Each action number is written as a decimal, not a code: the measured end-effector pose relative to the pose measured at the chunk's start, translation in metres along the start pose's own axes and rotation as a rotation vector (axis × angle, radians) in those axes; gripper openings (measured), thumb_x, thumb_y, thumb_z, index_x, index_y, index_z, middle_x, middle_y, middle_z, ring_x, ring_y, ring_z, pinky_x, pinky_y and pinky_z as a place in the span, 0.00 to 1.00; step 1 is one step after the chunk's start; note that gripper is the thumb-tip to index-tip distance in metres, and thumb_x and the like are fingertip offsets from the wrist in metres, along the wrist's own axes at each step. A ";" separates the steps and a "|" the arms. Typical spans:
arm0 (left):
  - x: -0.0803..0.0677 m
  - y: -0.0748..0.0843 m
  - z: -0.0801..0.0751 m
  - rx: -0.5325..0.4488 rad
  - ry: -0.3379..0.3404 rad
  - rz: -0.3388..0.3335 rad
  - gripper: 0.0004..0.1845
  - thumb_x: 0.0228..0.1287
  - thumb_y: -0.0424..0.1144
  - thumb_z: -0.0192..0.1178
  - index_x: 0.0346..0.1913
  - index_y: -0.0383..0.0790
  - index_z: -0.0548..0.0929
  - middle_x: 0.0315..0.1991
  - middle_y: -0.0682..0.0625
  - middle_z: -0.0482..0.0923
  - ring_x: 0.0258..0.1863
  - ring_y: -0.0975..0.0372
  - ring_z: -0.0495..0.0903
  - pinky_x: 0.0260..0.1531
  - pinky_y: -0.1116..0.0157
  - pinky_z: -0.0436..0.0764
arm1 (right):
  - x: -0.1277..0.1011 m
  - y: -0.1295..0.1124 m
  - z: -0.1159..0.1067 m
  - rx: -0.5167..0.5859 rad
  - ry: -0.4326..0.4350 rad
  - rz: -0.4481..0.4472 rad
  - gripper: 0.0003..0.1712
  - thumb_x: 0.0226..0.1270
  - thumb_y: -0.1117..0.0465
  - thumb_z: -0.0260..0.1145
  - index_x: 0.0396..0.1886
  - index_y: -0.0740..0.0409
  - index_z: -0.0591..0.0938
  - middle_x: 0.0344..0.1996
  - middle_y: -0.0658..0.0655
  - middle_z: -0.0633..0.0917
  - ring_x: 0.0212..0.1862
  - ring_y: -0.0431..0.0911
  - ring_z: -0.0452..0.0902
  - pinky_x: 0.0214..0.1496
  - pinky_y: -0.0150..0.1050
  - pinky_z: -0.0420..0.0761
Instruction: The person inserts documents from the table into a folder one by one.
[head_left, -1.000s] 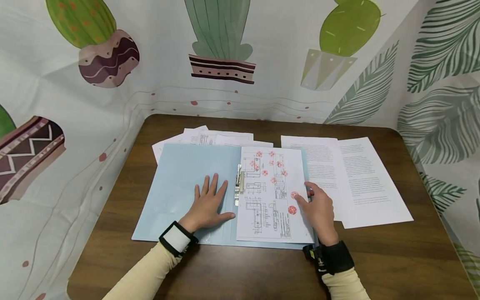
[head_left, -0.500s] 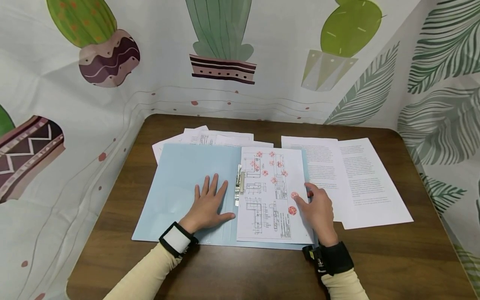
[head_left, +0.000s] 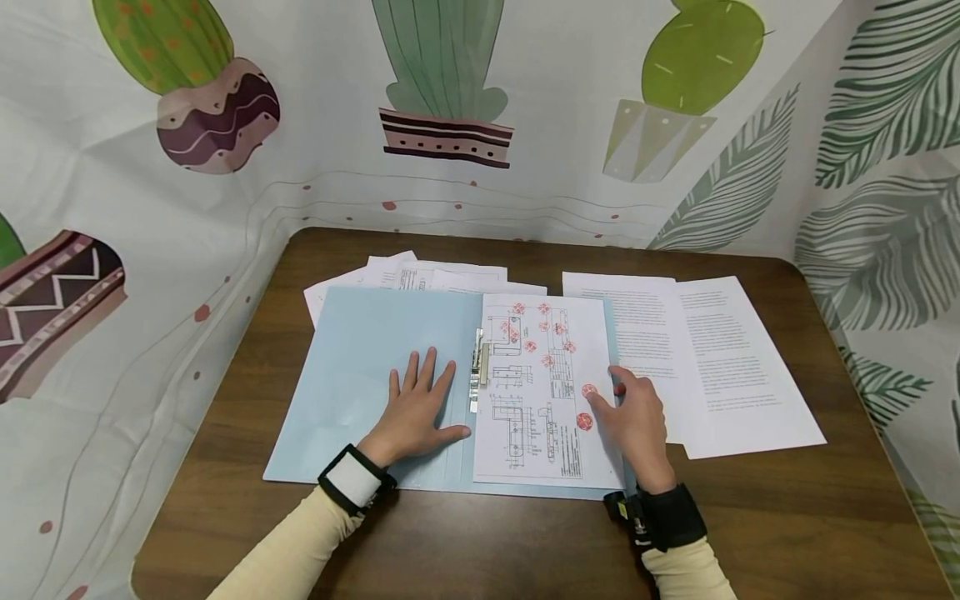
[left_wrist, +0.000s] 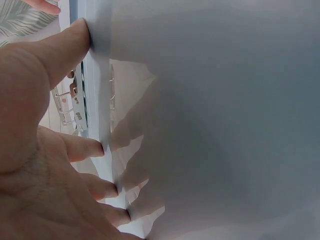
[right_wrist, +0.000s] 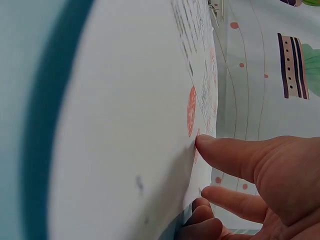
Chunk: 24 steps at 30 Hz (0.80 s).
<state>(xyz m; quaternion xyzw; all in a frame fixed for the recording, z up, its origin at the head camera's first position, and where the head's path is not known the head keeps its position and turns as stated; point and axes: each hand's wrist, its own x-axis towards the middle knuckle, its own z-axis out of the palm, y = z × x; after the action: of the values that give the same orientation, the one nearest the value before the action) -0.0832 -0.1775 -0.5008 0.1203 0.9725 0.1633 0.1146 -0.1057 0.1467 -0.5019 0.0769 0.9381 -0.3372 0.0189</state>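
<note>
Head view: a blue folder (head_left: pixel 463 333) lies open on the table (head_left: pixel 510 542), a stamped drawing (head_left: pixel 536 387) on its right side. The left hand (head_left: pixel 415 417) rests on the left cover (head_left: pixel 356 358), fingers spread, holding nothing; the right hand (head_left: pixel 636 421) pinches the drawing's right edge. Left wrist view: fingertips (left_wrist: pixel 95 147) touch the folder near its metal clip (left_wrist: pixel 77 100). Right wrist view: the thumb (right_wrist: pixel 225 154) presses near a red stamp (right_wrist: pixel 191 111).

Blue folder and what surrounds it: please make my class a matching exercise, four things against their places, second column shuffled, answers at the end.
1. Left hand
2. Right hand
3. Metal clip
4. Two text sheets

A. Lying on the table, to the right of the blue folder
B. Near the folder's middle, beside the stamped drawing
C. Spread on the folder's left side
D. At the drawing's right edge

Pairs: 1-C, 2-D, 3-B, 4-A
</note>
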 end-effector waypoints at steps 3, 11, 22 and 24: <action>0.000 0.000 0.000 -0.001 0.002 0.003 0.56 0.58 0.65 0.71 0.80 0.35 0.60 0.81 0.31 0.40 0.79 0.34 0.35 0.68 0.27 0.42 | 0.000 0.000 0.000 -0.001 -0.005 0.007 0.35 0.65 0.57 0.74 0.69 0.66 0.75 0.43 0.68 0.77 0.39 0.57 0.74 0.32 0.44 0.72; 0.000 -0.001 0.000 -0.006 0.002 0.003 0.56 0.58 0.65 0.71 0.80 0.36 0.60 0.82 0.31 0.40 0.79 0.35 0.34 0.69 0.27 0.42 | 0.001 -0.001 0.000 0.000 -0.015 0.006 0.35 0.66 0.57 0.74 0.69 0.67 0.75 0.43 0.68 0.77 0.40 0.57 0.73 0.33 0.44 0.70; 0.002 -0.003 0.005 -0.001 0.011 0.001 0.56 0.58 0.65 0.71 0.80 0.36 0.60 0.82 0.32 0.40 0.80 0.35 0.34 0.69 0.27 0.42 | 0.001 0.000 -0.001 -0.006 -0.032 0.013 0.36 0.67 0.56 0.73 0.70 0.67 0.74 0.44 0.68 0.77 0.40 0.57 0.72 0.34 0.45 0.70; 0.001 -0.004 0.005 -0.003 0.011 -0.001 0.56 0.58 0.65 0.71 0.80 0.36 0.60 0.82 0.31 0.40 0.80 0.35 0.34 0.69 0.27 0.42 | 0.001 -0.001 -0.002 -0.007 -0.037 0.010 0.36 0.67 0.56 0.73 0.70 0.67 0.74 0.44 0.68 0.77 0.40 0.56 0.72 0.34 0.44 0.70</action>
<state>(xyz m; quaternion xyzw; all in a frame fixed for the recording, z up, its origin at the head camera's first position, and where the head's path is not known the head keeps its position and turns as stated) -0.0839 -0.1790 -0.5070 0.1189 0.9729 0.1654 0.1096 -0.1065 0.1473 -0.5000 0.0755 0.9384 -0.3351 0.0382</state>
